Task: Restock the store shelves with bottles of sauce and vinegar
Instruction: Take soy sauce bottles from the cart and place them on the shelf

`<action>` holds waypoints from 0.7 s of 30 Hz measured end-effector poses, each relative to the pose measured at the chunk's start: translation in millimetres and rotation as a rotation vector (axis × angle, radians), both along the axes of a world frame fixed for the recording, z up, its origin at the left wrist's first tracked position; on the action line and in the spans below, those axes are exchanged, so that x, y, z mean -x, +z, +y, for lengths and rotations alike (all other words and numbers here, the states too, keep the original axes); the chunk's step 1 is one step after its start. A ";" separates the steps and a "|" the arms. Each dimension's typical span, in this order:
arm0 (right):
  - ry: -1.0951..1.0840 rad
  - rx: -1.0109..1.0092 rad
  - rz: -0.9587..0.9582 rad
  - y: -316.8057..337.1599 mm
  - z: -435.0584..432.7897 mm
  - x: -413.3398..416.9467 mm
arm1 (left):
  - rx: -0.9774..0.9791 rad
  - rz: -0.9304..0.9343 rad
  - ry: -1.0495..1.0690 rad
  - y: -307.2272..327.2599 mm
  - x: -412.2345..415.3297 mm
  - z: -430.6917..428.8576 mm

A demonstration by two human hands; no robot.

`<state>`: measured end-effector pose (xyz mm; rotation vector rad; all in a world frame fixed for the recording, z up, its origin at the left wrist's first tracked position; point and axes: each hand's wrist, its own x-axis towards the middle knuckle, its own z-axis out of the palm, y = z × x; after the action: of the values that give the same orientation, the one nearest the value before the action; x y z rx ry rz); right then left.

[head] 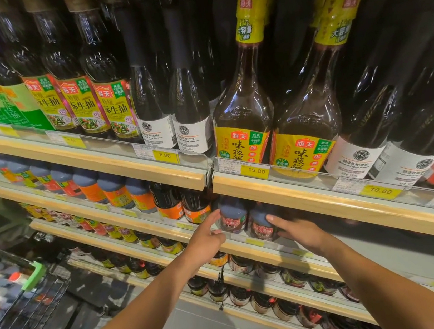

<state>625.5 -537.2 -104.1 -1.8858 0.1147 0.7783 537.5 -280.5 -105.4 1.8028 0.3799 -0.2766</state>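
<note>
Two dark sauce bottles with red labels stand side by side on the second shelf (265,243). My left hand (206,237) reaches up to the left bottle (233,214), its straight fingers touching the bottle's left side. My right hand (300,232) lies with extended fingers against the right bottle (261,226), fingertips on its shoulder. Neither hand is wrapped round a bottle. The upper parts of both bottles are hidden behind the top shelf's wooden edge.
The top shelf (291,196) holds tall soy sauce bottles with yellow price tags along its rail. Orange-labelled bottles (114,191) fill the second shelf to the left. Lower shelves hold small jars (255,297). A wire cart (15,298) with bottles stands at lower left.
</note>
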 end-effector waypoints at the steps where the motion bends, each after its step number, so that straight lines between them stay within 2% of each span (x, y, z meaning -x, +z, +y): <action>1: 0.005 0.007 -0.001 1.1 0.3 0.6 | 0.001 0.002 -0.001 0.2 0.6 -0.1; 13: -0.074 0.051 -0.167 3.7 11.2 14.5 | 0.007 0.008 0.041 1.0 21.3 3.4; 17: -0.055 0.032 -0.300 1.4 17.5 23.9 | -0.002 0.025 0.080 2.7 37.3 14.0; 21: -0.054 0.060 -0.532 0.5 27.1 38.5 | -0.034 -0.002 0.097 7.5 58.6 27.8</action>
<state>587.0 -510.1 -103.6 -2.0749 -0.1467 0.2201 478.9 -252.7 -97.9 1.8117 0.4717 -0.2017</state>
